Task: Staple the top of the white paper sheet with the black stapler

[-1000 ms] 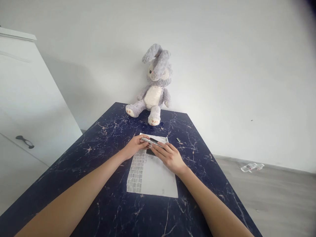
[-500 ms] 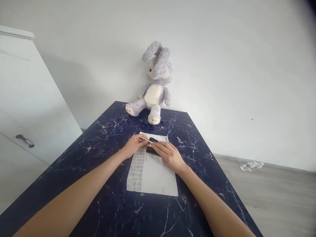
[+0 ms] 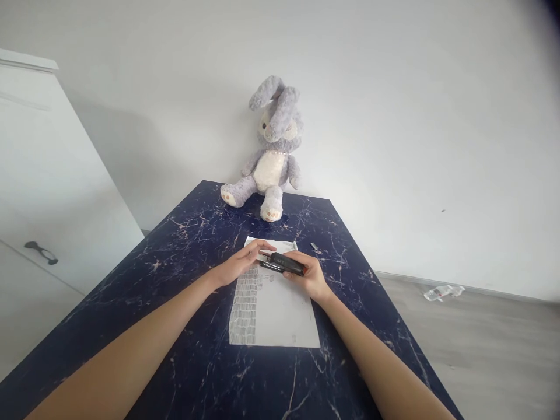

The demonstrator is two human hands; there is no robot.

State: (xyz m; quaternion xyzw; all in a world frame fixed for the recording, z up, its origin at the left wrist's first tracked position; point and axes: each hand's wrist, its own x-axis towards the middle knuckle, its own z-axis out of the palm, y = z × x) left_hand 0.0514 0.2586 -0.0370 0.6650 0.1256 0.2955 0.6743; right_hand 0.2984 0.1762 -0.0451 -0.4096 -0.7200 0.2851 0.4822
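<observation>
A black stapler (image 3: 289, 263) is held low over a printed sheet of paper (image 3: 284, 315), angled across its upper part. My right hand (image 3: 312, 277) is closed around the stapler's right end, with the thumb along the near side. A silvery metal part (image 3: 263, 257) sticks out of the stapler's left end. Against that end rests my left hand (image 3: 240, 263), its fingers stretched out and apart; the fingertips partly cover the metal part. Beyond the right hand a small dark metallic piece (image 3: 315, 248) lies on the table.
The dark blue marbled table (image 3: 210, 373) carries a grey plush rabbit (image 3: 273, 157), seated at the far end against the wall. A white cabinet (image 3: 52, 175) with a dark handle stands at left. Crumpled clear plastic (image 3: 444, 293) lies on the floor at right.
The stapler has turned, so its black top shows more. My right hand has shifted to its right end, and my left fingers have straightened from a pinch at the metal part.
</observation>
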